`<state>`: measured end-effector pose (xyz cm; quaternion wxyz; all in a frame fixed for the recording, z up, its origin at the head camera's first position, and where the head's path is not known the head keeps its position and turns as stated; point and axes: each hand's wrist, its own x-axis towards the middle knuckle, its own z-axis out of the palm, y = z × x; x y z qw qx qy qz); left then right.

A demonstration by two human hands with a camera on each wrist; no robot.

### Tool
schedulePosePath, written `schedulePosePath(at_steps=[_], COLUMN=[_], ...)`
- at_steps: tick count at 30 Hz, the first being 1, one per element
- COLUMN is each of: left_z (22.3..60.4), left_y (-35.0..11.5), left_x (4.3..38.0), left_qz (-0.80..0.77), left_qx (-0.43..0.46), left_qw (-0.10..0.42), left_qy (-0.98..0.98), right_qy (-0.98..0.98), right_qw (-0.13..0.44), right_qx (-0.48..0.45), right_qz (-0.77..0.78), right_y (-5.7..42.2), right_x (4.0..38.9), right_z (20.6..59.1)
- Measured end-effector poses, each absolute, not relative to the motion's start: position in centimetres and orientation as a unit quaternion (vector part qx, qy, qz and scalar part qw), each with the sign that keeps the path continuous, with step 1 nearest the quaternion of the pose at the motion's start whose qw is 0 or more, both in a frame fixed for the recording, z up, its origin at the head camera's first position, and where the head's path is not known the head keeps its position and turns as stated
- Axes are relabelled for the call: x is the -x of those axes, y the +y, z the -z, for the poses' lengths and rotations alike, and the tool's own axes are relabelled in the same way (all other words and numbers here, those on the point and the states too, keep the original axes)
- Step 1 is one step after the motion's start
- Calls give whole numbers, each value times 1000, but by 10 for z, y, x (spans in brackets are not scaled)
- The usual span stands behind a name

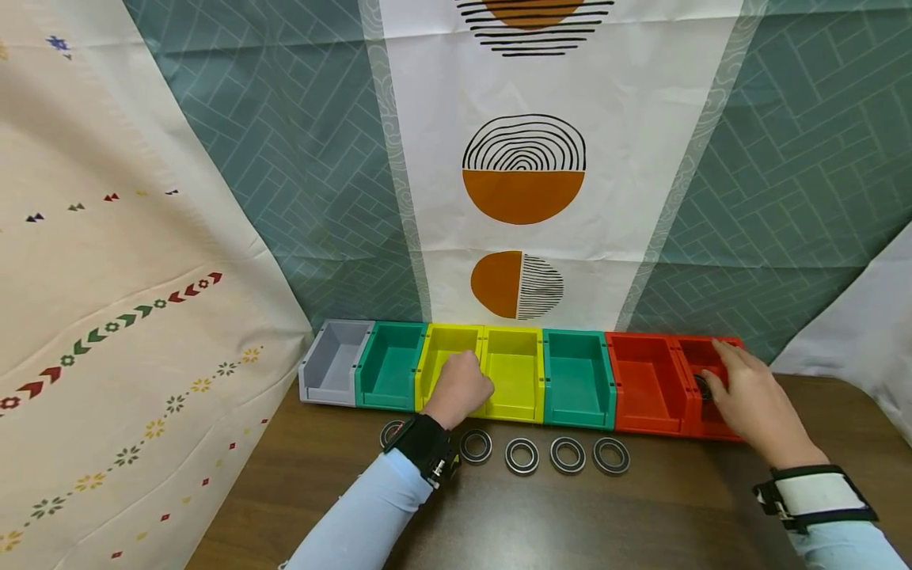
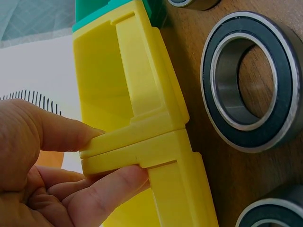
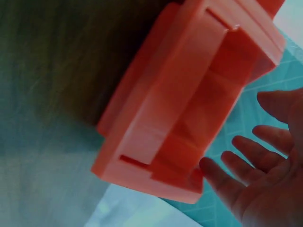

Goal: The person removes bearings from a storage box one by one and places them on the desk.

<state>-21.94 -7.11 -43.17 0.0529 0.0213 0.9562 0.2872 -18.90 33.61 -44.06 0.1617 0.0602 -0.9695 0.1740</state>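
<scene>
My left hand pinches the adjoining side walls of two yellow bins, thumb in one bin and fingers in the other. Just in front of those bins, a ball bearing with a dark seal lies on the table. Over the rightmost red bin, my right hand is spread with nothing in its fingers, one fingertip right at the bin's rim in the right wrist view. Inside that bin, close to the thumb in the head view, a dark bearing shows against the left wall.
The bins form a row against a patterned cloth: a grey bin, a green bin, the yellow pair, another green bin, and two red ones. Several bearings lie lined up before them on the brown wooden table.
</scene>
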Motion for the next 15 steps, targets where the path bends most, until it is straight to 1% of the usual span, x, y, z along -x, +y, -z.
schedulePosePath(at_steps=[5,12,15], left_z=[431,430,430], left_y=[-71,-71,-71], left_x=[219,218,218], left_qz=[-283,-284,-283], left_qx=[-25,-26,-25], left_qw=[51,50,48], left_qy=[957,957,958], right_qy=[-977,-979,-981], right_qw=[127,116,96], right_qx=[-59,-63,-66], right_qz=[-164,-157,-154], right_y=[338,340,341], right_x=[192,197,200], right_z=[451,458,460])
